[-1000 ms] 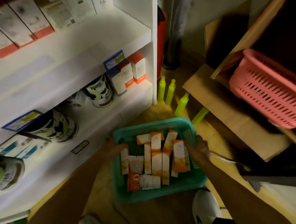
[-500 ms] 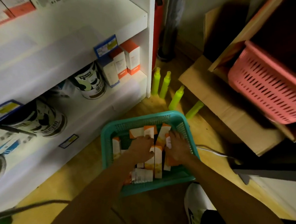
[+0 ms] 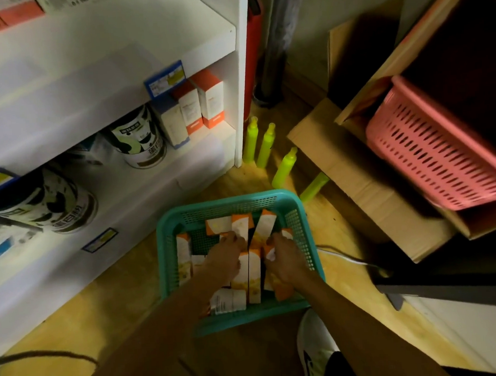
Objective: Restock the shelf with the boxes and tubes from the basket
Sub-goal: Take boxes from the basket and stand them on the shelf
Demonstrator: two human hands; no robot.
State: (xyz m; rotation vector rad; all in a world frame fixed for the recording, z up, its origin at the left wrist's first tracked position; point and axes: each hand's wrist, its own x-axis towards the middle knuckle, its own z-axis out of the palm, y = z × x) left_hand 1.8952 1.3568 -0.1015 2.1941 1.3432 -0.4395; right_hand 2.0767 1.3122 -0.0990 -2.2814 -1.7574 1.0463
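Observation:
A teal plastic basket (image 3: 169, 250) sits on the wooden floor in front of me, holding several white-and-orange boxes (image 3: 253, 274). Both my hands are down inside it. My left hand (image 3: 226, 257) has its fingers curled over boxes in the middle. My right hand (image 3: 284, 258) grips boxes on the right side of the basket. The white shelf (image 3: 159, 178) stands to the left, its lowest board carrying white-and-orange boxes (image 3: 204, 103) near the right end.
Large tins (image 3: 139, 137) stand on the low shelf board. Yellow-green tubes (image 3: 267, 144) stand on the floor by the shelf's right post. A pink basket (image 3: 436, 153) sits in cardboard boxes (image 3: 365, 186) at the right. My white shoe (image 3: 316, 349) is below the basket.
My hands left the basket's rim and went inside it onto the boxes, then closed around them. The view dropped lower and nearer to the basket.

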